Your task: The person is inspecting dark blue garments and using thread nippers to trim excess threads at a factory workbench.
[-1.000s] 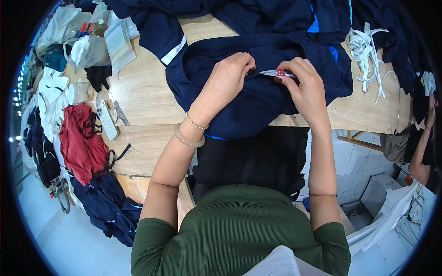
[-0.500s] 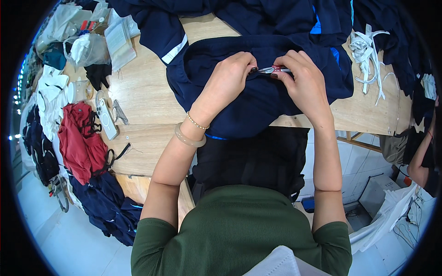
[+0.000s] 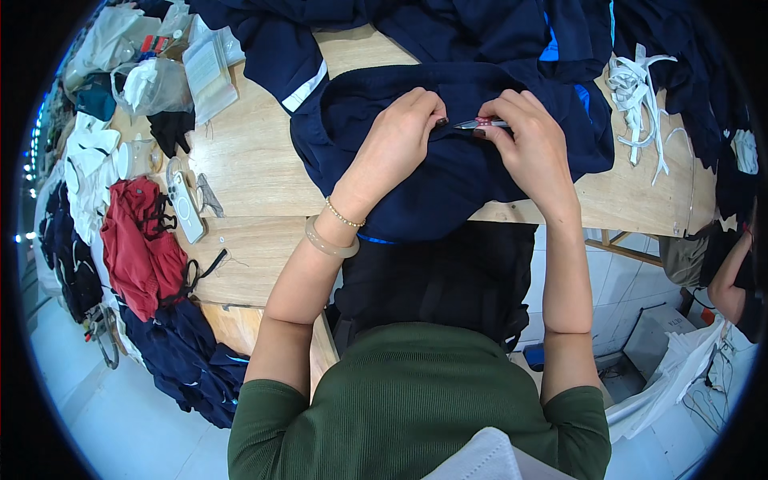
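Note:
A navy garment (image 3: 432, 188) lies bunched across the wooden table in front of me, with its wide hemmed opening on the far side. My left hand (image 3: 404, 128) is closed in a pinch on the fabric near the middle of that opening. In my right hand (image 3: 524, 132) is a small pair of silver thread snips (image 3: 466, 125), gripped between thumb and fingers. Their tips point left toward the left fingertips, a short gap away. Any thread between them is too fine to make out.
More navy garments (image 3: 472, 32) cover the table's far side. White straps (image 3: 636, 88) lie tangled at the right. On the left are a phone (image 3: 186, 210), a red garment (image 3: 140, 248), a clear bag (image 3: 164, 88) and white cloth (image 3: 88, 164). Another person's arm (image 3: 726, 280) shows at far right.
My right hand and the snips have shifted slightly right, so the tips now stand apart from my left fingertips. The left hand has stayed nearly in place on the garment.

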The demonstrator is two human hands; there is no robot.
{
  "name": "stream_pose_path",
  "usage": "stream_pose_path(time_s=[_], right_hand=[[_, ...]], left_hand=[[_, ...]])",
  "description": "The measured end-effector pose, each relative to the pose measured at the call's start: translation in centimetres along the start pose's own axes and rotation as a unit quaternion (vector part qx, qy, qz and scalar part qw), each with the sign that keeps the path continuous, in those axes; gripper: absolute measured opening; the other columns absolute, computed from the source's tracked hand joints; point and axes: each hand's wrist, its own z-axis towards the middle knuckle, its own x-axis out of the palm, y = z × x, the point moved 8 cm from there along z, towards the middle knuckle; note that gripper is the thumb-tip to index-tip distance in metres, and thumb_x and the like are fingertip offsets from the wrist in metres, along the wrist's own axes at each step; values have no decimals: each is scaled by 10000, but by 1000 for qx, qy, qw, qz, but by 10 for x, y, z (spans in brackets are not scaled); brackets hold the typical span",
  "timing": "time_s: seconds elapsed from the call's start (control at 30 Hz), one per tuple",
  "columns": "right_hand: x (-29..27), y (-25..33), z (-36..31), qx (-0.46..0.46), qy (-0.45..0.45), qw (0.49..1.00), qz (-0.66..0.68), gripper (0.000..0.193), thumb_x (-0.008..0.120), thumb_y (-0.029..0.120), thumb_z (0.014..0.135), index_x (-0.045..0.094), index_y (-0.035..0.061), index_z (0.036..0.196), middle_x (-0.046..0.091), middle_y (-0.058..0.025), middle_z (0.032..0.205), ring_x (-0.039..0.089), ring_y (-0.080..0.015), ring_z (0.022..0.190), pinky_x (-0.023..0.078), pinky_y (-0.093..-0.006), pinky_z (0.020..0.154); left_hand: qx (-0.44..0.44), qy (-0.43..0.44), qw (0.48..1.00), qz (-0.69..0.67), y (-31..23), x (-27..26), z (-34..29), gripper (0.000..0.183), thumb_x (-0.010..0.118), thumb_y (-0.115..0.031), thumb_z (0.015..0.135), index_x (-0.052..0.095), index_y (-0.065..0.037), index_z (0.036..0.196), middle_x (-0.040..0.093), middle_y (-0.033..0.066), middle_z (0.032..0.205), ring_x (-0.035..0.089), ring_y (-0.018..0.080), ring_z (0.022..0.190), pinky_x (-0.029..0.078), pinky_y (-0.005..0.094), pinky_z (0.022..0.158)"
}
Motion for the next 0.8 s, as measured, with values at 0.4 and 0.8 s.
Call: stream_pose_path(time_s=[0.4,0.8], right_hand=[[0,0,2,-8,-14,1000,-2,120,699,69,791,663,27,898,593,-51,832,562,-228,812,477,-336,726],[5,-9,1,17,-9,999,41,100,691,60,796,645,26,879,602,-64,845,578,-242,844,482,-345,759]], left_hand=[[-29,6,999,-21,4,0,3,21,549,14,919,564,25,928,604,135,777,608,231,675,499,304,646],[-97,-125,987,-34,28,-20,-4,88,489,15,961,575,20,947,617,105,768,659,169,710,538,271,668]])
